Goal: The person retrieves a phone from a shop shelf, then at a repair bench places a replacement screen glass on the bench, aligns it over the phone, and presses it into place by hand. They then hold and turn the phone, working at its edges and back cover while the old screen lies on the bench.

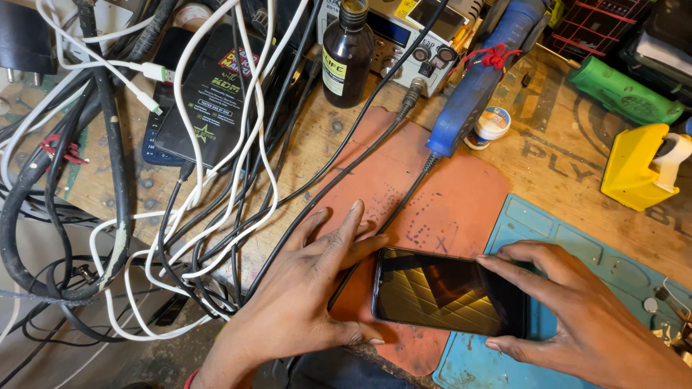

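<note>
Nearest to the camera, the right hand (577, 317) had its grip closed on a dark smartphone (447, 292), with fingers over the top edge and the thumb under the lower edge at the right end of the phone. The phone lay almost flat, screen up, and its glass reflected yellow and dark shapes. The left hand (310, 288) was open — the fingers were spread and rested on the surface, and the thumb touched the left lower corner of the phone without gripping it. Under the phone lay a reddish-orange mat (432, 194), and beside it on the right a blue work mat (577, 252) with shallow compartments; the phone bridged both mats. A black cable (360, 155) ran across the orange mat, under the left fingers. To the left, a thick tangle of white and black cables (202, 238) covered the wooden surface (548, 151). Farther away, a blue tool handle (476, 86) rested tilted with its tip on the orange mat, and a small white round jar (490, 126) stood just beside it. A dark flat device (209, 94) lay under the cables at the left. At the far side stood a dark brown bottle (347, 57), upright, near a light-coloured instrument with knobs (411, 43). At the right edge — well apart from the hands — sat a yellow plastic holder (638, 169) and a green object (623, 90).
</note>
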